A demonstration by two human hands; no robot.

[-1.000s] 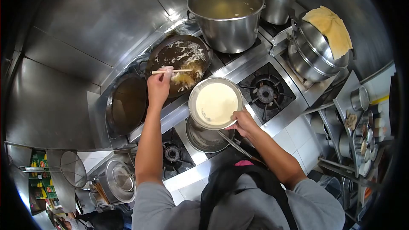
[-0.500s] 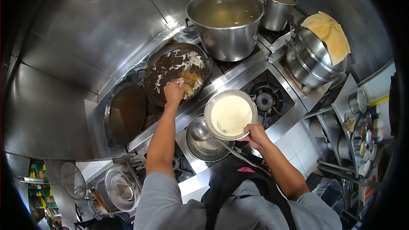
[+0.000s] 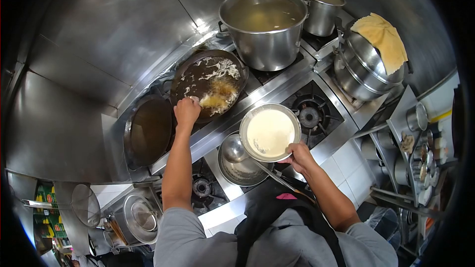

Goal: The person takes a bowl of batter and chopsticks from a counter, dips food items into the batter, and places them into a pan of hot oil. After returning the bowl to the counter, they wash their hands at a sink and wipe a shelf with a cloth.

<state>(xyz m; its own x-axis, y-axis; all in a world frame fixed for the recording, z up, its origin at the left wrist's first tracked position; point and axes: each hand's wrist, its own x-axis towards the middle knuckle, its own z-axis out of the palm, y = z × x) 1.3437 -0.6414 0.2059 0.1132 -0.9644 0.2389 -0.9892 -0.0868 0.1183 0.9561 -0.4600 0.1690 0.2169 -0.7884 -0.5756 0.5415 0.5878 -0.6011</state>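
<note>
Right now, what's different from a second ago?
The right hand has moved the bowl to the right, uncovering the round end of the ladle in the pan. The left hand has drawn back toward the near edge of the wok; its light stick no longer shows clearly. The right hand still grips the bowl. The big pot and cloth stayed put.

Can't see fingertips of left hand (image 3: 187, 111), at near edge of wok (image 3: 243, 80); can't identify any object in grip. Can't see most fingers of right hand (image 3: 300, 158) under bowl (image 3: 262, 158), nor hidden parts of ladle (image 3: 233, 149) and pan (image 3: 235, 171) below. Lose grey shirt (image 3: 366, 246) at bottom edge. Can't read green packets (image 3: 43, 231), far left.
</note>
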